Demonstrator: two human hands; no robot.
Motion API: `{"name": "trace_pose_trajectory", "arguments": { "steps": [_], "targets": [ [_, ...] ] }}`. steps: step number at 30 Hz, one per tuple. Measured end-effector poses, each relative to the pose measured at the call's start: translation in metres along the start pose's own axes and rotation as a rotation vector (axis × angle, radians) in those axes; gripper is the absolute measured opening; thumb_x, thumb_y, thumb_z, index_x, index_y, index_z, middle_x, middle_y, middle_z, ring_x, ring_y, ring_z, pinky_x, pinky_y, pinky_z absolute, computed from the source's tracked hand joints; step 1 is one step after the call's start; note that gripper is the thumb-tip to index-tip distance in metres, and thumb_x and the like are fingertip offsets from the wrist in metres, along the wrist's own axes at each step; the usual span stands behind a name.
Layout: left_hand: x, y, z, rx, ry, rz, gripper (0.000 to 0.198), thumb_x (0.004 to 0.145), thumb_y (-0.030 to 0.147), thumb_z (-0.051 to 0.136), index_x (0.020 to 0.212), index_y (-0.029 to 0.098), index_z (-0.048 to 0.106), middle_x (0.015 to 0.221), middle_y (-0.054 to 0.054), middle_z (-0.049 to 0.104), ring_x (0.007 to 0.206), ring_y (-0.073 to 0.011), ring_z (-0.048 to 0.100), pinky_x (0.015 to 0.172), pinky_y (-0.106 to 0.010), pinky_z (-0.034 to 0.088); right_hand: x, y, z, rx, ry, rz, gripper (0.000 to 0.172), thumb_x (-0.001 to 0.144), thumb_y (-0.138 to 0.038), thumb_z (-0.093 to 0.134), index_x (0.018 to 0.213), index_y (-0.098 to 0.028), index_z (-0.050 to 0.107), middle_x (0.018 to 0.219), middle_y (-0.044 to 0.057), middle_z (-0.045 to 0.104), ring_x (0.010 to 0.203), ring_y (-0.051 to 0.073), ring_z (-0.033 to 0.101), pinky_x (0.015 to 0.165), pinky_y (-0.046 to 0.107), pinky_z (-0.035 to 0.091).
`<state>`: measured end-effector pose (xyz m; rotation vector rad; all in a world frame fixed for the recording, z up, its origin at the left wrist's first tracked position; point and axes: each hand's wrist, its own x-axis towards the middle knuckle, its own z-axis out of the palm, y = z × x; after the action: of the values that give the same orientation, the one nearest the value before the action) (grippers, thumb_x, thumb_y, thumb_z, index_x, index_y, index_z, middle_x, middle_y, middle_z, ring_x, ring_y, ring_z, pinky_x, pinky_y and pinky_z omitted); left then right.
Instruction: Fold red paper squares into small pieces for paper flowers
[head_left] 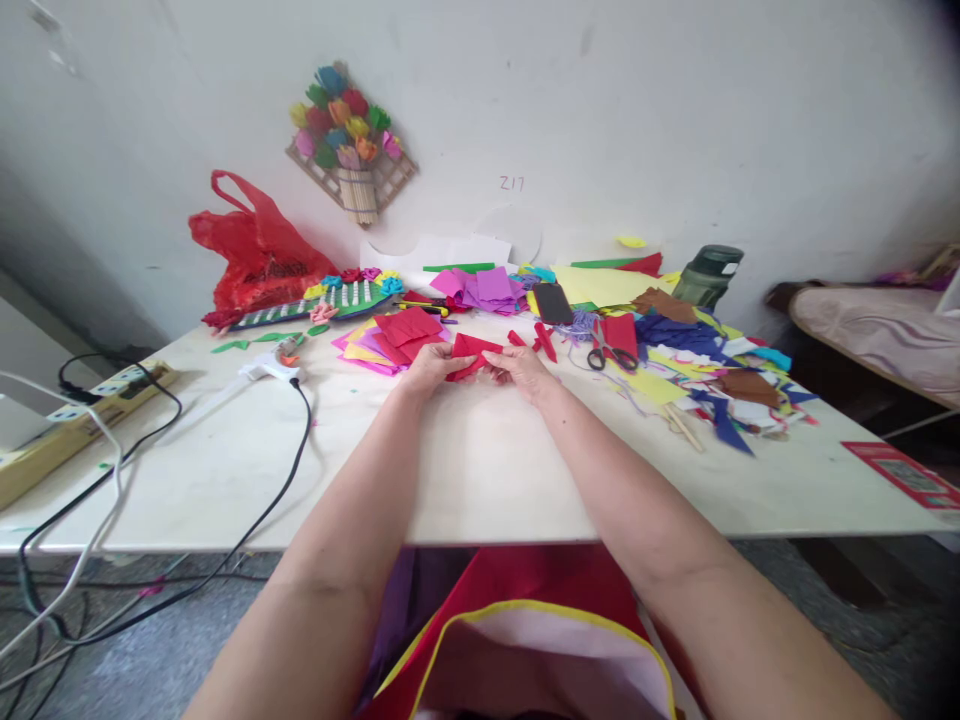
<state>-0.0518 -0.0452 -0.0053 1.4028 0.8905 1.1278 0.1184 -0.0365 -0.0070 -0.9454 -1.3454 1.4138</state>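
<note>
A small red paper piece [474,352] is held between both hands above the middle of the white table [495,470]. My left hand [435,368] pinches its left side, thumb on top. On its right edge, my right hand [517,370] is closed, with the thumb near the upper corner. Beside my left hand lies a stack of red, pink and yellow paper squares [401,335]. Rolled red pieces [545,342] lie just beyond my right hand, and dark-handled scissors [611,350] rest farther right.
A white glue gun [270,368] with a black cable lies at left, near a power strip [97,415]. Colored scraps [720,370], a phone [553,303] and a green bottle [709,275] are at right. A red bag [259,250] stands at back left.
</note>
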Motion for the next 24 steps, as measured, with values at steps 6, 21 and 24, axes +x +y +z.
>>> {"name": "trace_pose_trajectory", "arguments": {
  "steps": [6,21,24],
  "targets": [
    [-0.0010,0.0014,0.0016,-0.040,0.050,-0.030,0.037,0.050,0.033,0.076,0.074,0.008,0.064,0.065,-0.006,0.065,0.053,-0.0131,0.058,0.054,-0.027,0.047,-0.0006,-0.0014,0.0009,-0.021,0.027,-0.005,0.029,0.058,-0.036,0.072,0.057,-0.011,0.058,0.053,0.003,0.061,0.041,0.006,0.049,0.041,0.018,0.039],
    [-0.0006,0.0021,0.0053,0.130,-0.104,-0.018,0.057,0.054,0.030,0.075,0.102,0.013,0.050,0.060,-0.002,0.065,0.052,-0.0162,0.061,0.052,-0.025,0.047,-0.0010,-0.0013,-0.0024,-0.111,-0.038,0.016,0.032,0.048,-0.037,0.075,0.060,-0.012,0.059,0.051,0.000,0.056,0.046,0.010,0.052,0.044,0.022,0.041],
    [-0.0015,0.0037,0.0059,0.147,-0.094,-0.007,0.054,0.055,0.031,0.073,0.101,0.012,0.051,0.061,-0.002,0.064,0.052,-0.0152,0.061,0.051,-0.024,0.046,0.0002,0.0001,-0.0023,-0.093,-0.012,0.013,0.029,0.048,-0.034,0.075,0.061,-0.012,0.061,0.051,0.000,0.057,0.046,0.010,0.052,0.042,0.021,0.040]
  ]
}}
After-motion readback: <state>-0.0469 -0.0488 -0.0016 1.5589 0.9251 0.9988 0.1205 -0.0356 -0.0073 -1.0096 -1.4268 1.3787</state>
